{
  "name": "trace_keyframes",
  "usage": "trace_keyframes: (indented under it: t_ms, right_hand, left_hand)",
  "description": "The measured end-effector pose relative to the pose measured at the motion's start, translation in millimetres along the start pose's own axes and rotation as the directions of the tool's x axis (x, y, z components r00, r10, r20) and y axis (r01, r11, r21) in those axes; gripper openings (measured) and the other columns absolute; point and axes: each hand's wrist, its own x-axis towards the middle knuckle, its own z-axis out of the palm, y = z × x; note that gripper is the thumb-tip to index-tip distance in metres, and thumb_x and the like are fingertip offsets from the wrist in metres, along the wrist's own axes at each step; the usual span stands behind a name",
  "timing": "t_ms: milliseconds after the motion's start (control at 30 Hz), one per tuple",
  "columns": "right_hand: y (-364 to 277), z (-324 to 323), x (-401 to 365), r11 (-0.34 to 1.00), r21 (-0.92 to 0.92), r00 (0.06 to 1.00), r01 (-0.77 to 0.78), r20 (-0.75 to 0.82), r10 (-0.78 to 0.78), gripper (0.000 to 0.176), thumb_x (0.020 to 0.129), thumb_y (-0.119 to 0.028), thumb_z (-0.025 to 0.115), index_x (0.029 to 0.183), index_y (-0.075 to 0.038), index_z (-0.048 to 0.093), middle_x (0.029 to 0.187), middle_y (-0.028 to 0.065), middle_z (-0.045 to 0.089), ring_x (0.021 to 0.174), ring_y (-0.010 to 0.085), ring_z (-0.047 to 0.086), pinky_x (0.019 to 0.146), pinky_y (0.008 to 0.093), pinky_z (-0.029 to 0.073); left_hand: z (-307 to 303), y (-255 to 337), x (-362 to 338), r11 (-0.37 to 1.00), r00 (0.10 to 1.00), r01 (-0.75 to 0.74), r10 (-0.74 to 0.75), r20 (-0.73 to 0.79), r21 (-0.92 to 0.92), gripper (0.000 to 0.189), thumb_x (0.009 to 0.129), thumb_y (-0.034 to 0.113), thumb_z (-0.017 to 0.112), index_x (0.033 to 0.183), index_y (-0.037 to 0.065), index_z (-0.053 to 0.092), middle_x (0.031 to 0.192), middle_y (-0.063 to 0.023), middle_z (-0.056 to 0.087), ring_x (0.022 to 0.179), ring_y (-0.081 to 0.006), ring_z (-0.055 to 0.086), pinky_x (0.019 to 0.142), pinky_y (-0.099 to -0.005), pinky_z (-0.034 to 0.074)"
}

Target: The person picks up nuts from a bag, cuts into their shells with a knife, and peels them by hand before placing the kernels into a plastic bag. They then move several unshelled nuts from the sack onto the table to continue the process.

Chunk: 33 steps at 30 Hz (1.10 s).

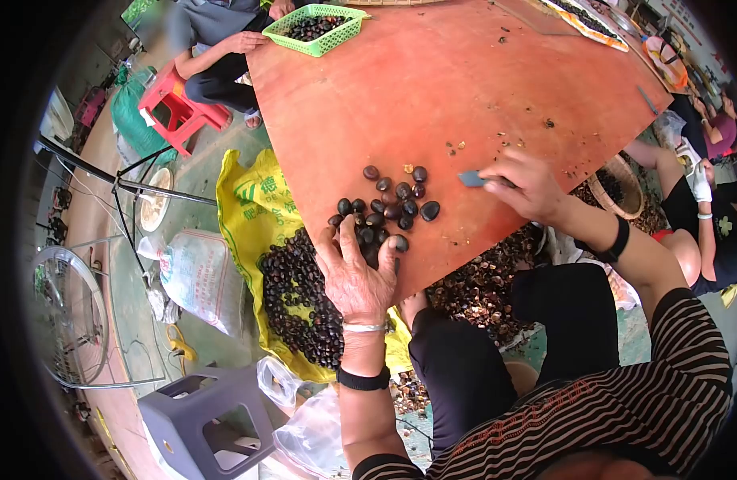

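The left hand (pixel 356 280) arches half-open over dark nuts (pixel 393 212) — perhaps corralling them; at its two o'clock, the right hand (pixel 530 186) pinches a small blade (pixel 471 178) — likely for fine control.

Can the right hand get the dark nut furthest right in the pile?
Probably yes: nothing seems to block the orange board between that nut and the right hand, but the flat tool it holds may hinder grabbing.
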Motion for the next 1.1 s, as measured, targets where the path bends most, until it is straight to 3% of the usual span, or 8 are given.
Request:
trace_keyframes:
  t_ms: [67, 167, 367, 600, 700, 800, 967, 1100]
  right_hand:
    - [1.2, 19.5, 19.4, 0.991, 0.085, 0.994, 0.099, -0.058, -0.094, 0.013, 0.083, -0.015, 0.064, 0.090, -0.004, 0.064, 0.073, 0.0099, 0.050, 0.062, 0.0258, 0.053, 0.056, 0.0356, 0.043]
    - [0.3, 38.4, 33.5, 0.987, 0.097, 0.991, 0.125, -0.068, -0.119, 0.014, 0.081, -0.016, 0.065, 0.090, -0.005, 0.063, 0.074, 0.0098, 0.050, 0.064, 0.0270, 0.054, 0.057, 0.0363, 0.045]
    - [-4.8, 51.9, 27.1, 0.976, 0.163, 0.990, 0.143, -0.036, -0.139, 0.014, 0.078, -0.008, 0.067, 0.091, -0.004, 0.064, 0.072, 0.0089, 0.051, 0.063, 0.0241, 0.053, 0.057, 0.0341, 0.043]
    - [-7.5, 51.8, 28.1, 0.979, 0.158, 0.991, 0.127, -0.052, -0.120, 0.015, 0.077, -0.014, 0.068, 0.090, -0.007, 0.063, 0.076, 0.0085, 0.050, 0.068, 0.0264, 0.054, 0.059, 0.0371, 0.045]
    - [-9.3, 58.6, 34.2, 0.993, 0.092, 0.997, 0.069, -0.033, -0.066, 0.025, 0.077, -0.021, 0.069, 0.097, -0.008, 0.063, 0.082, 0.0083, 0.052, 0.074, 0.0263, 0.055, 0.064, 0.0370, 0.047]
    - [-7.5, 71.3, 40.7, 0.997, 0.060, 0.998, 0.057, 0.030, -0.059, 0.057, 0.073, -0.041, 0.070, 0.116, -0.007, 0.056, 0.102, 0.0101, 0.053, 0.096, 0.0290, 0.053, 0.079, 0.0412, 0.048]
    - [-9.9, 79.4, 41.2, 0.995, 0.007, 0.994, 0.096, 0.043, -0.096, 0.063, 0.071, -0.043, 0.071, 0.117, -0.003, 0.055, 0.108, 0.0113, 0.050, 0.099, 0.0313, 0.051, 0.081, 0.0426, 0.048]
    - [-10.1, 80.2, 42.6, 0.989, -0.027, 0.988, 0.142, 0.069, -0.140, 0.063, 0.070, -0.043, 0.071, 0.116, -0.003, 0.056, 0.105, 0.0109, 0.051, 0.100, 0.0299, 0.050, 0.080, 0.0415, 0.048]
  left_hand:
    - [-3.2, 0.3, 1.0, 0.999, 1.000, -0.012, 0.012, 0.006, 0.034, 0.063, 0.080, 0.051, 0.064, 0.124, 0.008, 0.049, 0.118, -0.0192, 0.044, 0.103, -0.0373, 0.049, 0.086, -0.0454, 0.044]
    - [-1.4, -4.0, 0.0, 0.994, 0.999, -0.034, 0.034, 0.005, 0.103, 0.073, 0.076, 0.060, 0.063, 0.126, 0.009, 0.048, 0.119, -0.0195, 0.043, 0.105, -0.0380, 0.046, 0.088, -0.0460, 0.041]
    - [-1.8, -10.7, 1.8, 0.999, 1.000, -0.012, 0.012, 0.008, 0.034, 0.084, 0.070, 0.066, 0.064, 0.129, 0.008, 0.045, 0.117, -0.0213, 0.042, 0.108, -0.0389, 0.045, 0.090, -0.0485, 0.040]
    - [4.2, -14.0, 4.5, 0.997, 0.997, -0.058, 0.056, 0.045, 0.041, 0.096, 0.063, 0.067, 0.069, 0.133, 0.007, 0.041, 0.121, -0.0240, 0.039, 0.111, -0.0407, 0.042, 0.093, -0.0513, 0.036]
    - [2.2, -14.2, 5.7, 0.995, 0.994, -0.077, 0.072, 0.087, 0.061, 0.101, 0.066, 0.071, 0.063, 0.137, 0.006, 0.035, 0.125, -0.0296, 0.037, 0.117, -0.0448, 0.039, 0.099, -0.0520, 0.032]
    - [-2.0, -16.3, 9.0, 0.995, 0.988, -0.096, 0.090, 0.123, 0.041, 0.105, 0.063, 0.074, 0.063, 0.138, 0.006, 0.033, 0.132, -0.0335, 0.033, 0.123, -0.0466, 0.034, 0.101, -0.0530, 0.030]
    - [-1.9, -12.5, 12.3, 0.986, 0.967, -0.119, 0.089, 0.240, 0.117, 0.108, 0.061, 0.074, 0.064, 0.140, 0.006, 0.032, 0.136, -0.0299, 0.033, 0.125, -0.0443, 0.034, 0.102, -0.0523, 0.028]
    - [9.8, -12.2, 21.8, 0.984, 0.964, -0.162, 0.143, 0.226, 0.068, 0.104, 0.062, 0.067, 0.069, 0.138, 0.006, 0.034, 0.133, -0.0254, 0.037, 0.124, -0.0423, 0.035, 0.102, -0.0514, 0.028]
